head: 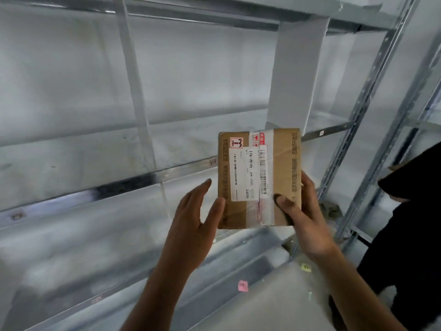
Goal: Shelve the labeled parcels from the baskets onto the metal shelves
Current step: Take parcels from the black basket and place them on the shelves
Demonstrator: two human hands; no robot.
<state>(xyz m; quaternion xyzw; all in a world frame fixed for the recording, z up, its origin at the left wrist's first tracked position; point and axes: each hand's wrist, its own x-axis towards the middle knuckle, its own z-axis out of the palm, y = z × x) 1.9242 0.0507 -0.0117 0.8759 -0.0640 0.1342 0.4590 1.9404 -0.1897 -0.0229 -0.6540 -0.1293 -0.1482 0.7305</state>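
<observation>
Head view, parcel: we see one brown cardboard parcel (259,177) held up in the air in front of the metal shelves (95,189), resting on no board; its white label (243,173) and barcode strip (262,170) face us
Head view, right hand: the right hand (307,211) grips the parcel at its lower right corner, thumb pressed on the front face, fingers wrapped round the right edge
Head view, left hand: the left hand (198,211) is spread, fingers nearly straight, just beside the parcel's left edge; the thumb seems to touch that edge, but we cannot tell whether it bears weight
Head view, shelf boards: blurred; all we make out on them is a tall white panel (298,75) standing behind the parcel, and we cannot tell whether it is a parcel
Head view, baskets: none in sight, so we cannot count what remains
Head view, right edge: a person in dark clothing (410,211)
Progress, our judgement: this parcel is out of its basket but not yet shelved; setting it on a board remains, and the job looks close to its start
</observation>
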